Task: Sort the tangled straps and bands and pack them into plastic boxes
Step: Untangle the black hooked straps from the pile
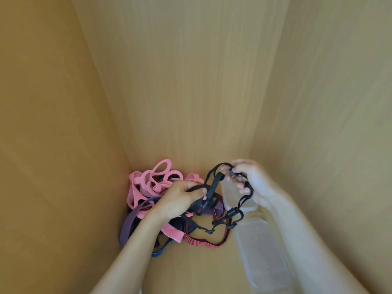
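Grips a black strap (pixel 213 185) in left hand (pixel 178 200), curled tight round it; pinches its looped end in right hand (pixel 254 183) at 3 o'clock. Holds it lifted and stretched, probably to tease it free of the tangled pile of bands (pixel 140 183) at 9 o'clock. Has clear plastic boxes (pixel 261 247) close at 5 o'clock, ready for packing.

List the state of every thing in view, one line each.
left hand: grips the black elastic cord.
right hand: pinches the same cord.
black elastic cord: lifted, looped between both hands.
pink bands: tangled in the pile.
purple band: tangled in the pile.
red striped band: lying looped on the shelf.
plastic boxes: lying on the shelf, no straps visible inside.
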A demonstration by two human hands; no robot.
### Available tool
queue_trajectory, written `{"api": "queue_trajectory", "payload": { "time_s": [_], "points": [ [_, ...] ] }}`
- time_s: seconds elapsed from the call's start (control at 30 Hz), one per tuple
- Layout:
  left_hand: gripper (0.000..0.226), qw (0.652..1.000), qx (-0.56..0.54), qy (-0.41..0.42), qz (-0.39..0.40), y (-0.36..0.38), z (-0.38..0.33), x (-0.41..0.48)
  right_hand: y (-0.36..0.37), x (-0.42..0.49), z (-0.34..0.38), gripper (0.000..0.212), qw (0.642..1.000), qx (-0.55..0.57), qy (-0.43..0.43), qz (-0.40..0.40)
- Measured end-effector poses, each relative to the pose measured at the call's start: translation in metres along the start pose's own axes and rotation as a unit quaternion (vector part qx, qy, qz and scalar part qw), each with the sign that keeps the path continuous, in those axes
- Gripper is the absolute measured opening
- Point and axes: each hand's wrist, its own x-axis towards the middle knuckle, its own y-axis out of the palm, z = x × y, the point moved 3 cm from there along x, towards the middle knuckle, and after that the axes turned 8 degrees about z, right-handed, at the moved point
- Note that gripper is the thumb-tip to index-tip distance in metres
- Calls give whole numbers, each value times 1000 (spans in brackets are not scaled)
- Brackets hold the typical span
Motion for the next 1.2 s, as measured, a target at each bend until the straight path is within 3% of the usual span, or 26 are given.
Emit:
{"api": "queue_trajectory", "payload": {
  "time_s": [0.07, 0.2, 0.3, 0.5, 0.63, 0.77, 0.9, 1.03, 1.13, 1.2],
  "points": [
    [25, 999, -45, 29, -4, 0, -7, -3, 3, -2, -6, 28, 1000, -5, 13, -15],
    [32, 989, -136, 65, 7, -4, -25, -11, 14, -3, -20, 40, 989, -138, 32, -40],
    [24, 974, -207, 93, -2, -12, -38, -18, 19, -2, -32, 32, 979, -199, 37, -23],
    [24, 913, -389, 119, -11, -24, -36, -29, 5, -4, -49, 20, 952, -296, 54, -62],
    [19, 878, -451, 152, -46, -31, -31, -32, 2, -7, -51, 30, 957, -279, 67, -47],
    [31, 837, -501, 191, -108, -43, -32, -39, -7, -11, -54, 42, 946, -315, 64, -32],
    [37, 842, -475, 211, -145, -56, -38, -44, -20, -17, -56, 52, 954, -288, 64, -52],
    [21, 812, -511, 206, -194, -67, -39, -46, -27, -21, -52, 50, 945, -309, 80, -75],
    [16, 820, -494, 184, -222, -73, -33, -47, -35, -20, -51, 42, 980, -155, 84, -89],
    [25, 827, -483, 183, -221, -74, -27, -47, -34, -21, -47, 50, 993, -71, 71, -66]
  ]
}}
